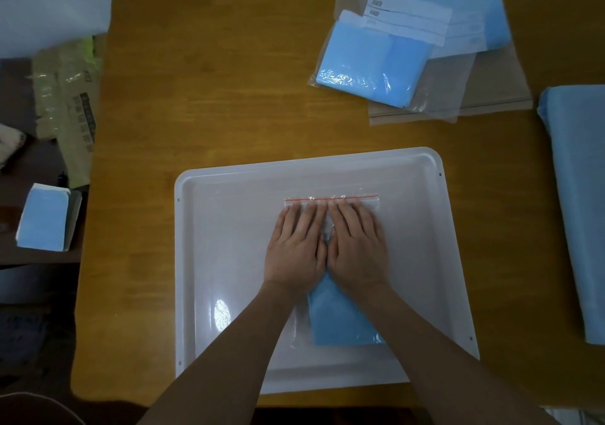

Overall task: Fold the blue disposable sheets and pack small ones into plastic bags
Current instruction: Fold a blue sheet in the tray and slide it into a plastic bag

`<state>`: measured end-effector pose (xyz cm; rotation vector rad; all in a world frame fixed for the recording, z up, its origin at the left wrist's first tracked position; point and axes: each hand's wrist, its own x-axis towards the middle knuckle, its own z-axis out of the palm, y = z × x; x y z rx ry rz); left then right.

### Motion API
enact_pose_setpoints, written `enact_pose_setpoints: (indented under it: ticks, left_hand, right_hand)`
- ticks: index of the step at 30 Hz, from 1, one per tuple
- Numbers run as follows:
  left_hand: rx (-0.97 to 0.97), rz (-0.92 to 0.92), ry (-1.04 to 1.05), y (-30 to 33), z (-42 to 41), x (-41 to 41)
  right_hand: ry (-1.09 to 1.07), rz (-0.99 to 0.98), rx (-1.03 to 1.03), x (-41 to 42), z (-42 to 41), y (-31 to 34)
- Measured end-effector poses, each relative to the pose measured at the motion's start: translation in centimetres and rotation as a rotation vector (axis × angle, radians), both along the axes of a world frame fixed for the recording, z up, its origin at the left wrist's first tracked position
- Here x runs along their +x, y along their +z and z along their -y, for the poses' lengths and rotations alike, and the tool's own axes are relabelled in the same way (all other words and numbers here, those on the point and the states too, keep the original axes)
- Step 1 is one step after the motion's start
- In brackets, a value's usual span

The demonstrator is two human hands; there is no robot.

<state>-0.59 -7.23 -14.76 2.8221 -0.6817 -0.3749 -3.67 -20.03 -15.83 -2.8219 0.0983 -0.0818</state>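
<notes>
Both hands [327,247] press bagged sheet [340,319] in tray [229,261].

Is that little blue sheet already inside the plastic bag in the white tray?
Yes, inside: clear film glints over the folded blue sheet, and the bag's red zip strip lies beyond both flat hands. Whether it's sealed, cannot tell.

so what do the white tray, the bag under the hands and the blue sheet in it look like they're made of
White tray: probably glossy moulded plastic; it mirrors light and has rounded corners.
Zip bag: thin clear plastic film, crinkly with glints, with a red line along its seal.
Blue sheet: matte, soft-looking, likely non-woven disposable fabric, though possibly paper.
</notes>
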Motion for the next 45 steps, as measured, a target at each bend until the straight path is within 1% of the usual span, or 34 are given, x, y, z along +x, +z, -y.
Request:
enact_pose_setpoints:
  ticks: [3, 6, 8, 11, 14, 19, 24, 28, 30, 34, 36, 40, 41, 45]
  left_hand:
    - [-0.004, -0.007, 0.007, 0.1, 0.0, -0.1]
    - [-0.022, -0.005, 0.025, 0.0, -0.1, -0.1]
    - [-0.026, -0.021, 0.031, -0.2, -0.3, -0.1]
    - [-0.038, -0.03, 0.034, -0.6, -0.4, 0.0]
    - [-0.04, -0.018, 0.024, -0.7, -0.4, 0.0]
    - [-0.032, -0.023, 0.027, -0.6, -0.4, -0.1]
    - [-0.02, -0.019, 0.03, -0.9, -0.4, -0.1]
    - [0.001, -0.017, 0.017, -0.9, -0.4, -0.1]
    - [0.004, -0.028, 0.009, -0.9, -0.4, 0.0]
    - [-0.038, -0.032, 0.016, -1.0, -0.5, 0.1]
    - [-0.067, -0.022, 0.009, -1.0, -0.6, 0.1]
    - [-0.243, -0.037, 0.063, -0.2, -0.9, 0.0]
    - [-0.259, -0.021, 0.081, 0.0, -1.0, -0.1]
    - [-0.21, 0.036, 0.157, 0.6, -2.3, 0.0]
  right_hand:
    - [0.001, -0.018, 0.017, 0.1, 0.0, 0.5]
    - [0.009, -0.04, 0.174, 0.5, 0.7, 1.3]
    - [-0.036, -0.033, 0.249, 0.3, 1.7, 1.6]
    - [-0.147, -0.011, 0.209, -0.8, 3.4, 1.7]
    - [-0.137, -0.029, 0.179, -1.4, 4.0, 1.4]
    - [-0.182, -0.036, 0.203, -1.1, 3.6, 1.6]
    - [-0.189, -0.098, 0.008, -0.9, 3.3, 2.1]
    - [-0.218, -0.206, -0.044, -0.3, 2.7, 2.9]
    - [-0.219, -0.245, -0.009, 0.1, 2.1, 3.1]
    - [-0.139, -0.291, 0.094, 0.2, 0.8, 3.3]
    - [-0.138, -0.284, 0.089, 0.1, 0.6, 3.1]
    - [-0.145, -0.286, 0.051, 0.5, 0.6, 3.5]
    - [-0.15, -0.297, 0.041, 0.8, 0.5, 3.7]
    - [-0.171, -0.286, 0.025, 1.5, 0.0, 4.2]
